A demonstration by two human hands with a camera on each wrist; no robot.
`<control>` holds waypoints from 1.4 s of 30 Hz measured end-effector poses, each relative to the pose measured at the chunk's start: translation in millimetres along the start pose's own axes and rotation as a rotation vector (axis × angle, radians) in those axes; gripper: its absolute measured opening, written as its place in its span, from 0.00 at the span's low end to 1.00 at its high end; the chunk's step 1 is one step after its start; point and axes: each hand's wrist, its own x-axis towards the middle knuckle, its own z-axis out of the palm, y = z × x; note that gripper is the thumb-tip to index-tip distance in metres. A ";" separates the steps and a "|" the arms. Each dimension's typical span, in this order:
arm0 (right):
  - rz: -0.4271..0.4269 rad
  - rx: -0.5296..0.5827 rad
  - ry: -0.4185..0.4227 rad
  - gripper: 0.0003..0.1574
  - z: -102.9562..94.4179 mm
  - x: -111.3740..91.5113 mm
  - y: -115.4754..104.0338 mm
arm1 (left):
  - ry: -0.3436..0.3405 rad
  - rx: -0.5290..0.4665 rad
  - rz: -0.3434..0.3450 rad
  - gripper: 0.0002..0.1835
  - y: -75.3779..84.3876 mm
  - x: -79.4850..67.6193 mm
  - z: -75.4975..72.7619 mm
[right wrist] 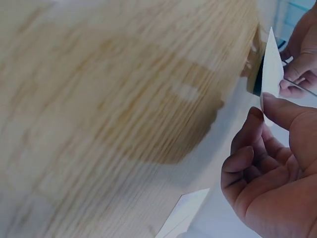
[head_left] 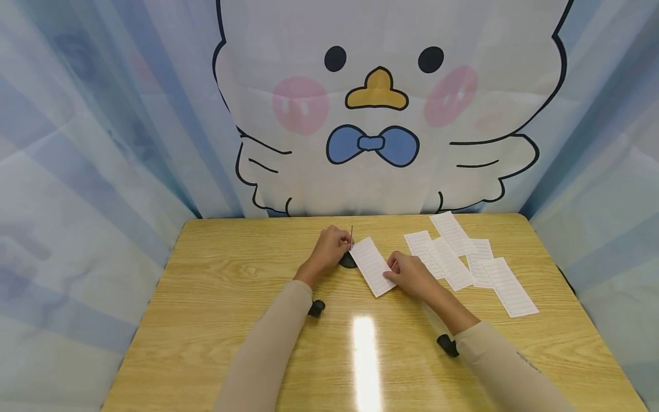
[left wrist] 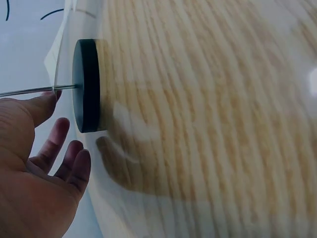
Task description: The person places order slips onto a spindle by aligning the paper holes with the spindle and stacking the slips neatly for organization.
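Note:
A bill spike stands on the table, with a round black base (head_left: 348, 261) and a thin upright metal rod (left wrist: 29, 90). Beside it my left hand (head_left: 331, 245) pinches the near corner of a printed paper slip (head_left: 372, 266) against the rod. In the left wrist view that thumb lies along the rod and the other fingers are spread loosely. The slip's opposite lower corner is pinched between thumb and forefinger of my right hand (head_left: 410, 276). From the right wrist view the slip appears almost edge-on. Whether the rod passes through the paper cannot be told.
Several printed paper slips (head_left: 513, 289) lie overlapping on the right side of the wooden table (head_left: 226, 320). A curtain (head_left: 376, 189) with a cartoon bird hangs behind the far edge. Light glares on the front middle of the tabletop.

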 end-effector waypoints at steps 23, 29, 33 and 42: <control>-0.037 -0.010 0.130 0.19 -26.3 -22.9 29.4 | -0.018 -0.025 -0.023 0.10 -6.5 -8.2 -4.4; -0.016 0.016 0.177 0.27 -48.3 -35.2 55.7 | -0.035 -0.049 -0.034 0.15 -7.5 -17.0 -8.5; 0.001 0.008 0.191 0.31 -63.1 -44.1 71.5 | -0.042 -0.046 -0.022 0.19 -6.6 -22.4 -10.6; 0.079 -0.023 0.180 0.37 -90.7 -65.3 104.8 | -0.069 -0.024 -0.026 0.25 -4.2 -31.4 -8.1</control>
